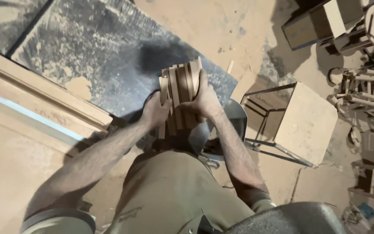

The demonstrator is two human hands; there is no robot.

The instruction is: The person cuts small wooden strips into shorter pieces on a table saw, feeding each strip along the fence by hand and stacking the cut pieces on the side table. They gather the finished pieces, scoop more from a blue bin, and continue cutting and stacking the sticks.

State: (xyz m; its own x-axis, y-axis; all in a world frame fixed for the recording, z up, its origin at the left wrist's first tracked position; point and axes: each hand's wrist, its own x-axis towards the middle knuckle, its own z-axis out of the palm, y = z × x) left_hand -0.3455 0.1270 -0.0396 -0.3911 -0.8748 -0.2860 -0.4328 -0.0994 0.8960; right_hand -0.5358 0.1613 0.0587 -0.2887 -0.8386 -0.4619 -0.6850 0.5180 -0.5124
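Both my hands grip a bundle of several flat wooden slats (180, 89), held upright in front of my body. My left hand (156, 110) clasps the bundle's left side, fingers curled around the outer slat. My right hand (204, 99) wraps the right side, thumb over the front. The slats' lower ends are hidden behind my hands and lap. Below them a grey metal pan (234, 121) shows partly behind my right forearm.
A dark dusty sheet (100, 52) lies on the sawdust floor ahead. A long wooden frame (35, 93) runs along the left. A metal-framed stool with a wooden seat (299, 123) lies on its side at right. Wooden parts and small furniture (364, 86) crowd the far right.
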